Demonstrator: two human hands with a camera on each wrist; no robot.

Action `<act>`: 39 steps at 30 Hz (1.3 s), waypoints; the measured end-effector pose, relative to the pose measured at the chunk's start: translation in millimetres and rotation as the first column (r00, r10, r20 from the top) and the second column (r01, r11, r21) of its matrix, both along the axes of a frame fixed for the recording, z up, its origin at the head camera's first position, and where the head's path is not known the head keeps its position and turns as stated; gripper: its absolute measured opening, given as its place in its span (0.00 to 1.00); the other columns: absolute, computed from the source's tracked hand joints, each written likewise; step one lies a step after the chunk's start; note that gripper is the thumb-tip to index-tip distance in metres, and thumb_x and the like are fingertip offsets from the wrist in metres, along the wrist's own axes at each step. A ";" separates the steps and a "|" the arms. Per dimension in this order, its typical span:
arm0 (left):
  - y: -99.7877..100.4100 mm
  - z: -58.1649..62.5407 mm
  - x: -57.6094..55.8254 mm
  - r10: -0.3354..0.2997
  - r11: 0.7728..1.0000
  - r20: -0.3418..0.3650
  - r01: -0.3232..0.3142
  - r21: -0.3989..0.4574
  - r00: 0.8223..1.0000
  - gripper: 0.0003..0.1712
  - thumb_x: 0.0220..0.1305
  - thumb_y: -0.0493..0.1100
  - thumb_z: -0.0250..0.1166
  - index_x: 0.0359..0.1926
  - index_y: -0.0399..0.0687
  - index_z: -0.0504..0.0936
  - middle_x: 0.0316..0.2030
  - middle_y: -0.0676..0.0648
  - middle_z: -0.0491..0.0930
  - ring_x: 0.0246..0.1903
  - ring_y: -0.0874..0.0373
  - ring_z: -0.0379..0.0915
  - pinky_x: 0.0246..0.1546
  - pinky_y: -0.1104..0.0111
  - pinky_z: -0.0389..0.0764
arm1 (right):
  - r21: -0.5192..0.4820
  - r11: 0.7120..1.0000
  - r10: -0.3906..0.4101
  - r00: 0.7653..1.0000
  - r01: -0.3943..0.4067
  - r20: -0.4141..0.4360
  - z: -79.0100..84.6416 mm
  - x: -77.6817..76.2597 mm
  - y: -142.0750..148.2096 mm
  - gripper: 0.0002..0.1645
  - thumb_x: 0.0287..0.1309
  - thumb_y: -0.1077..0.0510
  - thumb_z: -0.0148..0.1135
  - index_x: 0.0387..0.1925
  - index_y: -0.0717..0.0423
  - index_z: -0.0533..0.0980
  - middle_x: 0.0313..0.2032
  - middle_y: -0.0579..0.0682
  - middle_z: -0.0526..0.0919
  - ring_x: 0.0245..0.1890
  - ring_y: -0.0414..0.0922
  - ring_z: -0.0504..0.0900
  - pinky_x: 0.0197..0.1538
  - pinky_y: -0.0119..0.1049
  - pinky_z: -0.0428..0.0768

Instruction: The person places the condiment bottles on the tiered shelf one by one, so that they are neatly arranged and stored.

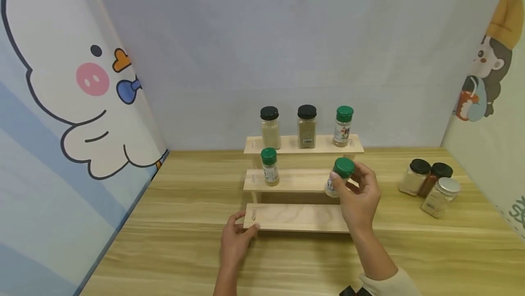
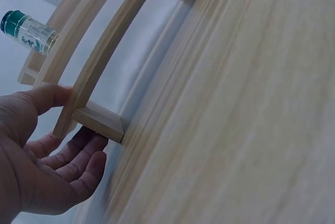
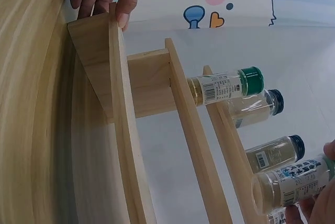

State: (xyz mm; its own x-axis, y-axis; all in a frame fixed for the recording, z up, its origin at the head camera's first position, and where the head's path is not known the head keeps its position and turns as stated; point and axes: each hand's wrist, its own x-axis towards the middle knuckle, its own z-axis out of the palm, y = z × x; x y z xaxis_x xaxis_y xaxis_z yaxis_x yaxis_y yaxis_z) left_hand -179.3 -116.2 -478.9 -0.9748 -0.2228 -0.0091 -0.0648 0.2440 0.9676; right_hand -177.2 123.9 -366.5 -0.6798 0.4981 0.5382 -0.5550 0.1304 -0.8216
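A three-step wooden spice rack [image 1: 295, 217] stands on the table. My left hand [image 1: 235, 242] grips the left end of its lowest step, thumb on top and fingers around the end. In my right hand [image 1: 361, 198] is a green-capped spice jar [image 1: 342, 168], pinched near its cap over the right part of the middle step. In the right wrist view the held jar's base [image 3: 260, 195] looks apart from the step. Another green-capped jar [image 1: 270, 173] stands at the middle step's left. The top step carries two black-capped jars [image 1: 306, 127] and one green-capped jar [image 1: 342, 127].
On the table to the right stand two more black-capped jars [image 1: 413, 180] and a silver-lidded jar [image 1: 439, 200], close together. Behind the rack hangs a pale cloth wall [image 1: 213, 82]; printed cartoon panels [image 1: 53, 82] flank the table.
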 end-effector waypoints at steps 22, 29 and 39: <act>-0.2 -0.8 -0.6 -0.005 1.000 -0.005 0.005 0.025 1.000 0.31 0.49 0.38 0.71 0.55 0.39 0.73 0.25 0.45 0.79 0.23 0.55 0.73 0.23 0.65 0.70 | 0.044 0.995 0.081 0.991 -0.086 0.107 3.9 -34.1 -23.8 0.25 0.48 0.70 0.67 0.49 0.72 0.70 0.42 0.61 0.77 0.41 0.43 0.76 0.41 0.34 0.74; -0.9 -1.3 -2.0 -0.001 0.999 -0.003 0.001 0.053 1.000 0.30 0.49 0.37 0.71 0.54 0.38 0.73 0.24 0.44 0.79 0.23 0.54 0.73 0.22 0.66 0.70 | 0.079 0.993 0.075 0.992 -0.083 0.099 4.8 -40.9 -30.2 0.24 0.48 0.71 0.67 0.48 0.73 0.71 0.41 0.64 0.77 0.40 0.49 0.76 0.40 0.36 0.75; -0.6 -1.5 -1.1 0.003 0.998 0.002 -0.003 0.068 1.000 0.31 0.48 0.36 0.72 0.55 0.38 0.73 0.25 0.44 0.79 0.24 0.55 0.74 0.24 0.66 0.70 | 0.118 0.989 0.078 0.987 -0.095 0.141 -13.5 -53.3 -31.9 0.23 0.49 0.68 0.68 0.48 0.69 0.72 0.40 0.62 0.78 0.42 0.51 0.77 0.41 0.38 0.76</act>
